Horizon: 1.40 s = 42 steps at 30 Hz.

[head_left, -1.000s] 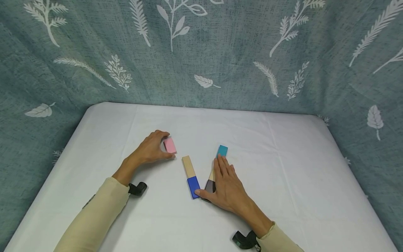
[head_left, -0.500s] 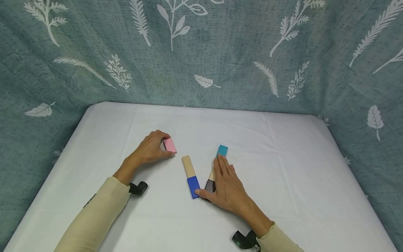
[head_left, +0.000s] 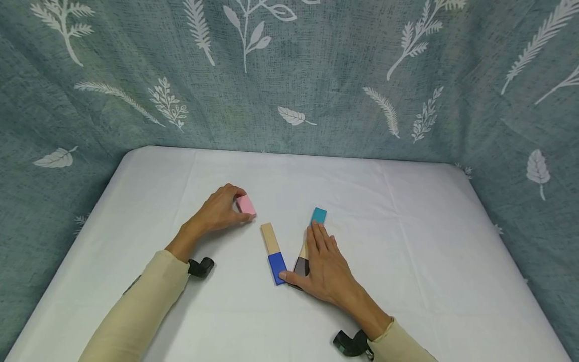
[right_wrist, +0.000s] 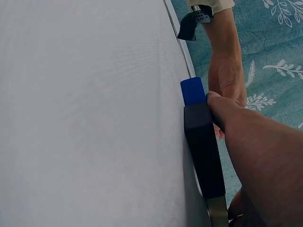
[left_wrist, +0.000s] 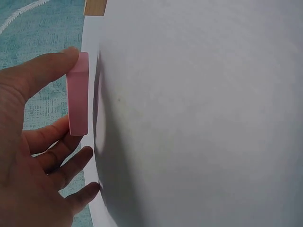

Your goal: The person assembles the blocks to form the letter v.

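My left hand [head_left: 221, 207] pinches a pink block [head_left: 246, 205] between thumb and fingers. In the left wrist view the pink block [left_wrist: 78, 94] appears just off the white cloth, its shadow beside it. My right hand [head_left: 327, 269] lies with straight fingers over the right-hand row of blocks. Its fingertips reach a teal block [head_left: 318, 215], and its palm partly covers a dark grey block [head_left: 301, 266] and a plain wood block [head_left: 304, 251]. The right thumb touches a blue block [head_left: 277, 268], which meets another plain wood block [head_left: 270, 239] end to end.
A white cloth [head_left: 429, 241] covers the table, backed by a teal curtain [head_left: 334, 60] with white leaf prints. Black wrist cameras [head_left: 201, 267] sit under both forearms. The two rows of blocks come together near the front, like a V.
The left thumb and fingers have closed on the pink block. That hand and block have since moved slightly away and to the right. The right hand and the other blocks have stayed put.
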Motion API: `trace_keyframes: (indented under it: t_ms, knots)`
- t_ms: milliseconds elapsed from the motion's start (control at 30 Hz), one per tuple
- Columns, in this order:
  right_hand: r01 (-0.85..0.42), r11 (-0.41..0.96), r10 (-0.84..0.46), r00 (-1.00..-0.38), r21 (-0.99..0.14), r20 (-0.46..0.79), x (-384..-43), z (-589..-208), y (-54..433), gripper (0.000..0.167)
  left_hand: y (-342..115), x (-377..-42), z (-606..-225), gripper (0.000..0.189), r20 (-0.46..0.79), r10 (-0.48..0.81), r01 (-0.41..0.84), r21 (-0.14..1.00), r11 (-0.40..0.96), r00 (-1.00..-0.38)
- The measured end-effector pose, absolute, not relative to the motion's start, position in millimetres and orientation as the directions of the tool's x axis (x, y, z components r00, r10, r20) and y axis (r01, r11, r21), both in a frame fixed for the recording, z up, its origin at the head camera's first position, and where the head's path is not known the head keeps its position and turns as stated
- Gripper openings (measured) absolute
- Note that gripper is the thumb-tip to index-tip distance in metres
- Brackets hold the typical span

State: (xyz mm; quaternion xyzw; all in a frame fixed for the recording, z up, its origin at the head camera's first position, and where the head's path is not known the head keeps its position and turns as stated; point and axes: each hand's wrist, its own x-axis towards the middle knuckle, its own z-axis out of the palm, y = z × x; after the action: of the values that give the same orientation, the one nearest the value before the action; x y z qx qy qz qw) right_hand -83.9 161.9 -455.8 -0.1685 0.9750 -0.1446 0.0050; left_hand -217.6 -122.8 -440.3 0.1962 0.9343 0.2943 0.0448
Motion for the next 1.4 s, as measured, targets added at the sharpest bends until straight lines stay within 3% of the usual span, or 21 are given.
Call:
trace_keyframes:
  t_ms: [1400]
  knots:
    - [-0.308,0.909,-0.321,-0.947,-0.281,0.0,-84.0,-455.5,161.3,0.125,-92.0,-208.6,-439.0,0.071,-0.01,0.439,0.35,0.587,0.73,-0.899]
